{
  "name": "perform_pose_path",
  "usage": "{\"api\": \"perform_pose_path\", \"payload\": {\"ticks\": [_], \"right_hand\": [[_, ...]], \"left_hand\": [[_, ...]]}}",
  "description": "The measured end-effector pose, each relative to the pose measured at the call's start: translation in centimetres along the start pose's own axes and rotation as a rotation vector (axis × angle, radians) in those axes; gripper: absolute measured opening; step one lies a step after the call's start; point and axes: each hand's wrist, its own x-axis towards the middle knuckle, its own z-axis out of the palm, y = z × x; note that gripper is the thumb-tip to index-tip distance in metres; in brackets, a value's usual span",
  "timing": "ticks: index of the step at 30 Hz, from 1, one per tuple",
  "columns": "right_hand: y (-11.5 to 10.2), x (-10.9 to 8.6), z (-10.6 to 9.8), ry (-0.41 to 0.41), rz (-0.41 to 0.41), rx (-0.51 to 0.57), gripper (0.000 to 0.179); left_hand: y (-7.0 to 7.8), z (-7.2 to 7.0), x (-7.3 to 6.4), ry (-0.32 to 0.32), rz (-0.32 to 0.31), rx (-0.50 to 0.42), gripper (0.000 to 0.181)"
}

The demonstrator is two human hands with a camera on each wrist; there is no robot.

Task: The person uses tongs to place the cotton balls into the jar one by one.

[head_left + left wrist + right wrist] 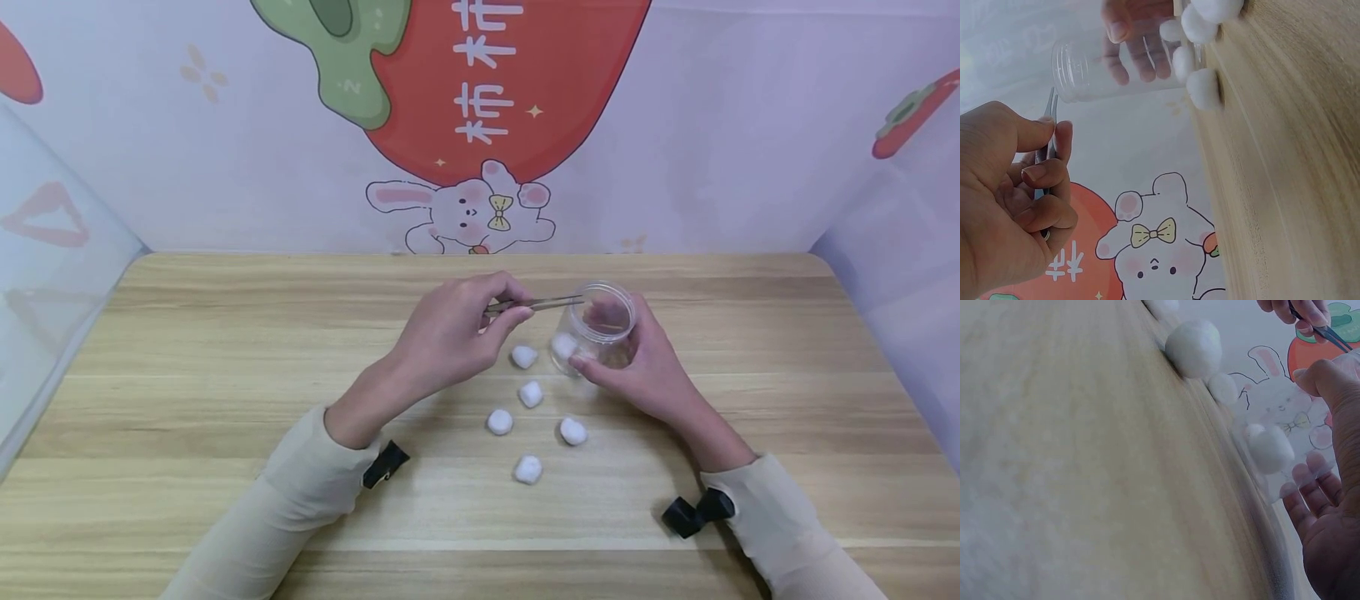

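Tweezers (543, 304) pinched in the left hand (453, 333) point right near frame center, tips near the top of a clear jar (572, 329) the right hand (652, 371) grips, cotton balls (531, 394) below.

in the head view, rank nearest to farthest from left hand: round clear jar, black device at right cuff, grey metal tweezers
1. Grey metal tweezers, held in the left hand
2. Round clear jar, to that hand's right
3. Black device, at the right cuff
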Motion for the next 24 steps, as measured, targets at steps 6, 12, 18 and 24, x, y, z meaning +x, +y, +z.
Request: {"api": "perform_pose_path", "payload": {"ticks": [6, 12, 18, 24], "right_hand": [[0.3, 0.1, -0.1, -0.002, -0.005, -0.001, 0.072], [0.4, 0.1, -0.1, -0.003, -0.002, -0.015, 0.072], [0.3, 0.1, -0.1, -0.007, 0.001, -0.014, 0.072], [0.3, 0.1, -0.1, -0.002, 0.000, -0.006, 0.072]], "left_hand": [[-0.2, 0.1, -0.2, 0.001, 0.003, -0.002, 0.014], [-0.4, 0.0, -0.5, -0.006, -0.019, -0.009, 0.014], [-0.8, -0.2, -1.2, 0.002, -0.052, 0.000, 0.015], [-1.1, -0.4, -1.7, 0.002, -0.063, 0.016, 0.013]]}}
